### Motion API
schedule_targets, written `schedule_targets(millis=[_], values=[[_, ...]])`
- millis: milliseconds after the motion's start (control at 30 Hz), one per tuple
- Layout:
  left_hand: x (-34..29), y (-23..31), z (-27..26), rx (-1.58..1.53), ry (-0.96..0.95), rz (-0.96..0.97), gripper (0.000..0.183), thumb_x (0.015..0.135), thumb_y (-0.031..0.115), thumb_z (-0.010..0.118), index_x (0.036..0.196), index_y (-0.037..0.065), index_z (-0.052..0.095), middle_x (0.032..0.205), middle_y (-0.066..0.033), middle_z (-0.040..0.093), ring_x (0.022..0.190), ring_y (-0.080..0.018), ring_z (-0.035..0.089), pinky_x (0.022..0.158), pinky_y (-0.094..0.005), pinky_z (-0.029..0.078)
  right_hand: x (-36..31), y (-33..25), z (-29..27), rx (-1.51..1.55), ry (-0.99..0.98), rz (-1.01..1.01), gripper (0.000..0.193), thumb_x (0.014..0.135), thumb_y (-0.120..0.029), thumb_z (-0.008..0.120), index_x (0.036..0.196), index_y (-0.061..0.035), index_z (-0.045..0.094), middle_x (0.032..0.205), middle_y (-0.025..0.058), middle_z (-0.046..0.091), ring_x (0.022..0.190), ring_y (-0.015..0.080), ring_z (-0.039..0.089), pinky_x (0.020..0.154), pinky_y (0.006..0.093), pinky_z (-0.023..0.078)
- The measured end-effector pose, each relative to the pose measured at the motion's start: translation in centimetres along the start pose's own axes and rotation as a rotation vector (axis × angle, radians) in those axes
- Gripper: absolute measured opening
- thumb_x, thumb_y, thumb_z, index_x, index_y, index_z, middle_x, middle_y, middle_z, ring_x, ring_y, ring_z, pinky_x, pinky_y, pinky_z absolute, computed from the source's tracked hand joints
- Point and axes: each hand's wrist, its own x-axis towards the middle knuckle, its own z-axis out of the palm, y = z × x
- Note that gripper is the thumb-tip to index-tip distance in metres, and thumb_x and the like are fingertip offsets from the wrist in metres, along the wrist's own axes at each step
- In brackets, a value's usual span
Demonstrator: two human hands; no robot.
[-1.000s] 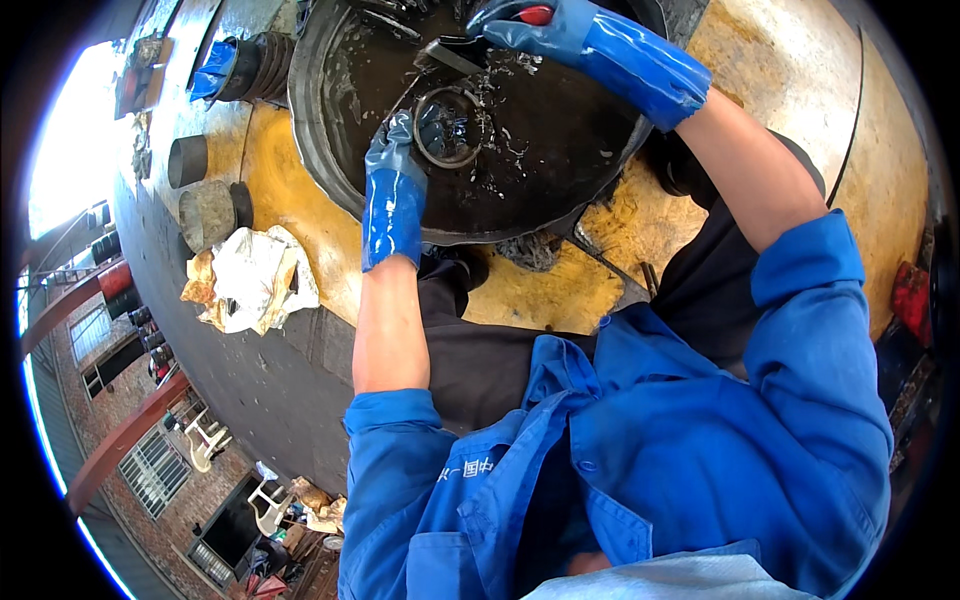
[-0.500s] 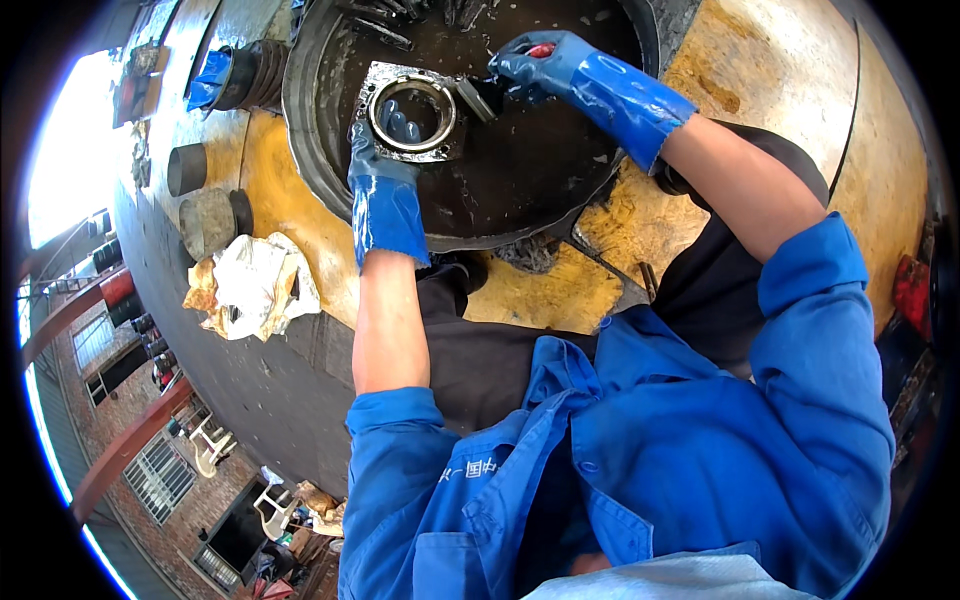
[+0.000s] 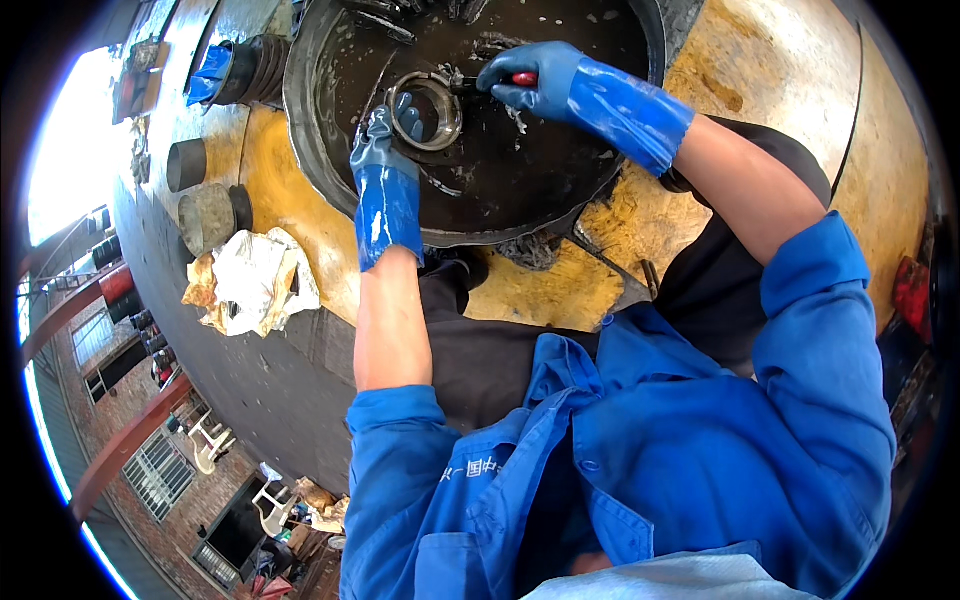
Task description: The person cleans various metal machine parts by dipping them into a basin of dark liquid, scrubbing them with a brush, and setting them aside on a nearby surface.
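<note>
Blue packet (image 3: 212,72) lying on bench, well left of hands, beside dark ribbed cylinder (image 3: 262,68). Left hand (image 3: 385,150) in blue glove curling fingers over metal ring (image 3: 428,108), steadying it in black basin (image 3: 320,150). Right hand (image 3: 535,80) closing around red-handled tool (image 3: 515,78), tip seemingly touching ring's right edge.

Left hand (image 3: 385,165) grips metal ring (image 3: 425,110); right hand (image 3: 530,80) holds red-handled tool (image 3: 520,78)

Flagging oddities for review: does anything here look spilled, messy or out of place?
Nothing looks damaged. The round basin holds dark oily liquid, its bench surround stained yellow-brown. A crumpled, stained rag lies by the bench edge. Left hand steadies the metal ring; right hand holds a red-handled tool.
</note>
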Motion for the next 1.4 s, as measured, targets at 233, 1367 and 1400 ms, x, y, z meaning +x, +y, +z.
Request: schedule_targets(millis=[233, 1367, 1400], values=[[-2.0, -0.6, 2.3, 0.108, 0.059, 0.056, 0.037, 0.097, 0.017, 0.068, 0.126, -0.003, 0.062, 0.120, -0.0220, 0.070, 0.101, -0.0316, 0.070, 0.093, -0.0448, 0.057, -0.9, 0.7, 2.3, -0.240, -0.015, -0.457, 0.029, 0.086, -0.009, 0.072, 0.114, -0.0139, 0.069, 0.112, 0.0083, 0.070, 0.098, 0.0310, 0.070, 0.086, 0.0407, 0.059], [-3.6, -1.4, 3.8, 0.196, 0.062, 0.027, 0.036, 0.092, 0.014, 0.073, 0.122, -0.005, 0.065, 0.110, -0.0157, 0.074, 0.095, -0.0250, 0.072, 0.089, -0.0353, 0.059, -2.0, -1.6, 2.5, -0.875, -0.133, -0.495, 0.032, 0.082, -0.016, 0.064, 0.114, -0.0173, 0.066, 0.122, 0.0094, 0.062, 0.105, 0.0234, 0.067, 0.087, 0.0411, 0.056], [-3.4, -1.5, 3.7, 0.192, 0.063, 0.019, 0.036, 0.092, 0.014, 0.074, 0.122, -0.006, 0.065, 0.111, -0.0160, 0.074, 0.095, -0.0246, 0.072, 0.089, -0.0351, 0.059, -2.5, -1.6, 2.8, -0.876, -0.117, -0.532, 0.031, 0.082, -0.017, 0.064, 0.113, -0.0183, 0.066, 0.122, 0.0091, 0.062, 0.105, 0.0228, 0.067, 0.088, 0.0409, 0.056]])
